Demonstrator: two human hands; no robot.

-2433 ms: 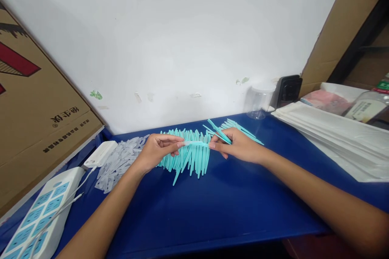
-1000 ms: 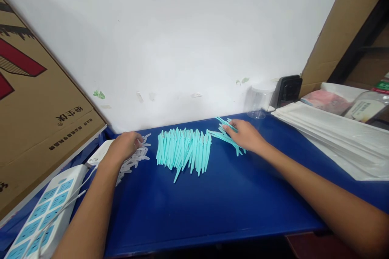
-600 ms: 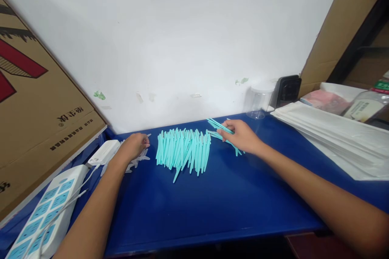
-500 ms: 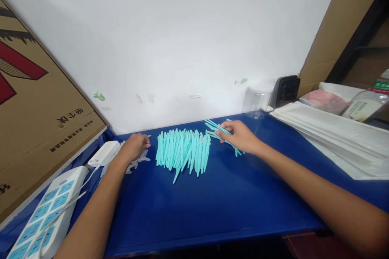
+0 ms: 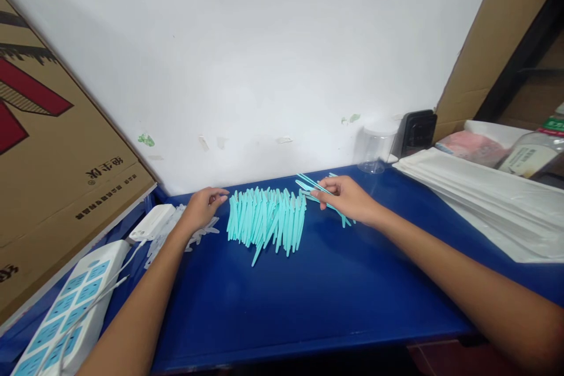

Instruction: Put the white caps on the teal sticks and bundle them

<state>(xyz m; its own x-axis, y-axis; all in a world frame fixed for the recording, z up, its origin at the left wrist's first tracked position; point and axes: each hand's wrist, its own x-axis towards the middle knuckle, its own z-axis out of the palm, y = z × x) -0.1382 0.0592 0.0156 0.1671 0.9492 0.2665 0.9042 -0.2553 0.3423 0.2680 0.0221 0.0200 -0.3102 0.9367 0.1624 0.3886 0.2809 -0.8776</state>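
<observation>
A row of slim turquoise eyebrow razors [image 5: 264, 217] lies side by side on the blue table [image 5: 286, 299], one jutting toward me. My left hand [image 5: 205, 207] is at the row's left end, thumb and fingers slightly apart, with nothing visible between them. Beneath and behind that forearm spreads a heap of clear plastic caps [image 5: 165, 232], partly hidden. To the right of the row, my right hand [image 5: 346, 197] pinches a turquoise eyebrow razor [image 5: 305, 185] between thumb and fingers. More razors [image 5: 344, 221] lie crosswise under this hand; how many it grips I cannot tell.
On the left are a white power strip [image 5: 73, 311] with cables, a white adapter [image 5: 152, 221] and a large cardboard box [image 5: 57, 147]. A clear jar [image 5: 374, 150], a black object [image 5: 418, 135], white sheets [image 5: 480, 205] and a bottle [image 5: 533, 150] stand or lie at the right.
My left hand has moved right from above the clear caps to the left end of the razor row, its fingers stretching out. My right hand stays nearly still; the razor in it has turned slightly.
</observation>
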